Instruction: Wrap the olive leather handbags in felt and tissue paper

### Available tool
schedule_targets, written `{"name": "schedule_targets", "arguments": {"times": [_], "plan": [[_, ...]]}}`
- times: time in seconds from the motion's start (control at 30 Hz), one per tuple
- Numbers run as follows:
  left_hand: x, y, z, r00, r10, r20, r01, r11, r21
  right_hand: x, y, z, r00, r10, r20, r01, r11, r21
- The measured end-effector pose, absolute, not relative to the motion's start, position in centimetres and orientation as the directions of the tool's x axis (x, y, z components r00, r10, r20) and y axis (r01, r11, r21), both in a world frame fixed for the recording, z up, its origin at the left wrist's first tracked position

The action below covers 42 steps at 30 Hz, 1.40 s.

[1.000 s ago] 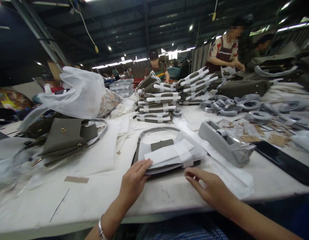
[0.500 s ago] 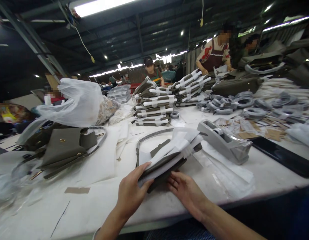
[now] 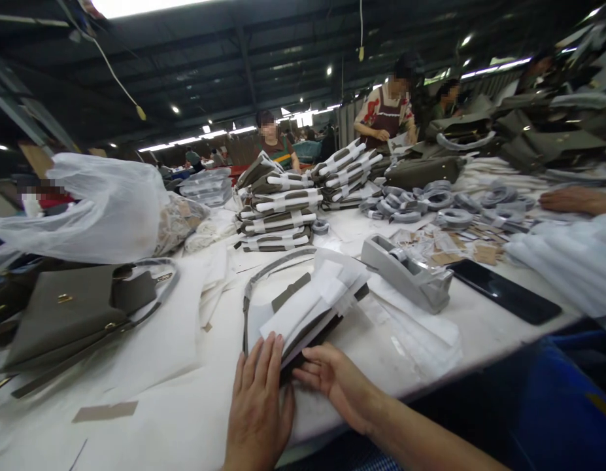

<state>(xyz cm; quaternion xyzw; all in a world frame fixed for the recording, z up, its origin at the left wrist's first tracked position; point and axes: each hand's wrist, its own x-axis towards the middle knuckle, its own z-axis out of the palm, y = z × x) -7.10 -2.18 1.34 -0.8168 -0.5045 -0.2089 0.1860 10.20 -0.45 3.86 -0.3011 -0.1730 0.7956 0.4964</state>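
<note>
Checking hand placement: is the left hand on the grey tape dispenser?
No, the left hand is at the white-wrapped bundle, apart from the tape dispenser.

Your bare left hand (image 3: 258, 399) is palm down, fingers nearly straight and close together, thumb out sideways. Your bare right hand (image 3: 335, 383) points left, fingers loosely curled, bare right forearm (image 3: 420, 432) slanting in lower right.

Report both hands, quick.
Left hand: open, resting on the flat bundle of white sheeting and dark olive material.
Right hand: partly curled at the bundle's near edge; grip unclear.
</note>
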Motion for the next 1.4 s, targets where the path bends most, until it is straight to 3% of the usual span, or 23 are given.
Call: {"name": "schedule_targets", "arguments": {"times": [0.1, 0.17, 0.23, 0.3, 0.37, 0.4, 0.47, 0.5, 0.57, 0.77, 0.83, 0.97, 1.03, 1.1, 1.2, 1.3, 1.4], "plan": [[-7.7, -2.0, 1.1, 0.388, 0.709, 0.589, 0.904, -0.418, -0.091, 10.3, -0.5, 4.6, -0.357, 0.905, -0.232, -0.637, -0.418, -0.648], [-8.2, -1.4, 1.1, 0.365, 0.67, 0.647, 0.906, -0.417, -0.079, 11.1, -0.2, 4.9, -0.439, 0.882, -0.171, -0.514, -0.403, -0.757], [-8.8, -0.9, 1.4, 0.318, 0.656, 0.684, 0.916, -0.399, -0.044, 13.2, 0.5, 5.0, -0.481, 0.868, -0.123, -0.251, -0.27, -0.929], [-9.4, -0.5, 1.8, 0.236, 0.671, 0.703, 0.935, -0.353, 0.024, 16.2, 1.7, 4.6, -0.409, 0.912, 0.009, 0.13, 0.068, -0.989], [-9.7, -0.3, 2.2, 0.14, 0.696, 0.704, 0.948, -0.299, 0.108, 19.8, 3.2, 3.9, -0.331, 0.908, 0.258, 0.505, 0.401, -0.764], [-9.8, -0.3, 2.4, 0.092, 0.708, 0.7, 0.951, -0.272, 0.15, 21.4, 4.0, 3.4, -0.327, 0.883, 0.336, 0.646, 0.468, -0.603], [-9.9, -0.2, 2.7, 0.007, 0.729, 0.685, 0.948, -0.222, 0.226, 24.2, 5.5, 2.4, -0.34, 0.866, 0.366, 0.818, 0.465, -0.34], [-9.9, -0.1, 2.7, -0.027, 0.735, 0.678, 0.945, -0.203, 0.258, 25.1, 6.2, 1.9, -0.345, 0.871, 0.351, 0.856, 0.445, -0.263], [-9.9, 0.0, 2.7, -0.077, 0.742, 0.666, 0.937, -0.175, 0.303, 26.1, 7.2, 1.3, -0.351, 0.881, 0.318, 0.884, 0.424, -0.197], [-9.6, 0.5, 2.8, -0.094, 0.746, 0.659, 0.926, -0.177, 0.333, 23.2, 4.7, 2.9, -0.372, 0.873, 0.316, 0.879, 0.441, -0.183], [-9.6, 0.6, 2.9, -0.077, 0.74, 0.668, 0.926, -0.196, 0.324, 21.7, 1.9, 4.3, -0.402, 0.888, 0.224, 0.847, 0.454, -0.276], [-9.4, 0.8, 3.1, -0.064, 0.73, 0.681, 0.928, -0.208, 0.31, 19.9, -2.9, 6.9, -0.55, 0.831, -0.084, 0.7, 0.404, -0.59], [-9.3, 0.8, 3.2, -0.053, 0.728, 0.683, 0.926, -0.221, 0.307, 19.6, -3.2, 7.3, -0.557, 0.827, -0.077, 0.649, 0.376, -0.661], [-9.2, 0.9, 3.2, -0.035, 0.719, 0.694, 0.923, -0.244, 0.299, 19.5, -1.9, 6.5, -0.471, 0.88, 0.059, 0.657, 0.395, -0.642], [-9.1, 0.8, 3.2, -0.005, 0.71, 0.704, 0.918, -0.275, 0.285, 19.3, 1.2, 4.0, -0.344, 0.911, 0.226, 0.757, 0.412, -0.507], [-8.9, 0.7, 3.1, 0.008, 0.703, 0.711, 0.92, -0.284, 0.271, 18.5, 3.9, 1.2, -0.356, 0.924, 0.143, 0.837, 0.383, -0.391], [-8.6, 0.9, 3.0, 0.004, 0.693, 0.721, 0.921, -0.283, 0.267, 17.2, 6.2, -0.3, -0.45, 0.886, 0.114, 0.814, 0.459, -0.356]]}}
